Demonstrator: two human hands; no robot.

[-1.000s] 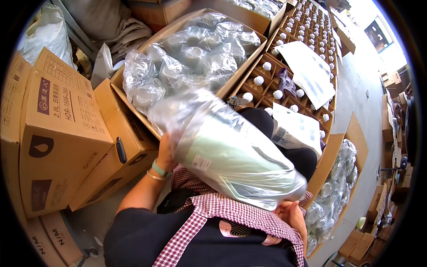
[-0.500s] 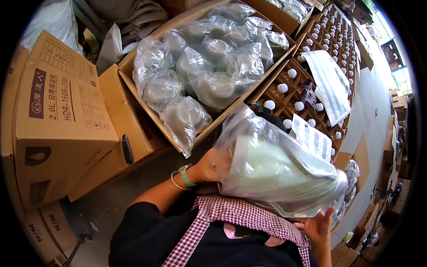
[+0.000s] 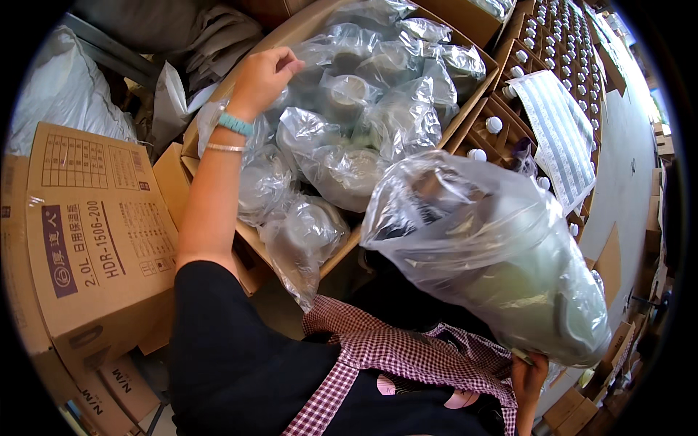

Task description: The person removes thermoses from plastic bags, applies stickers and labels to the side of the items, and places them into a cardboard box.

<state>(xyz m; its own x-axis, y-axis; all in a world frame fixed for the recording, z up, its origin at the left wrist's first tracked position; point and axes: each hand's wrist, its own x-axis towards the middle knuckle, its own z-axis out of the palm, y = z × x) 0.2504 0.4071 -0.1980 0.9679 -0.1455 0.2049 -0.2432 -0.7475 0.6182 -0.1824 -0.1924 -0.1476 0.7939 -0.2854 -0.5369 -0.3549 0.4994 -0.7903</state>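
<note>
One left hand [image 3: 267, 76], one right hand [image 3: 531, 376]; two wristbands [image 3: 235, 124]; one plastic-bagged jug [image 3: 516, 258]; one printed sheet [image 3: 558, 138]; at least five bagged containers [image 3: 352, 171]; white-capped bottles [image 3: 494, 124] beyond counting.

So the open box [image 3: 291, 33] sits mid-scene, packed with bagged containers [image 3: 349, 171], left hand [image 3: 265, 78] over its far left part. Carton [image 3: 109, 218] to the left, sack [image 3: 65, 87] behind that. Capped bottles [image 3: 494, 125] run along the right, paper sheet [image 3: 556, 134] on top. Near right: a bagged item [image 3: 509, 254], right hand [image 3: 529, 376] at its near end.
</note>
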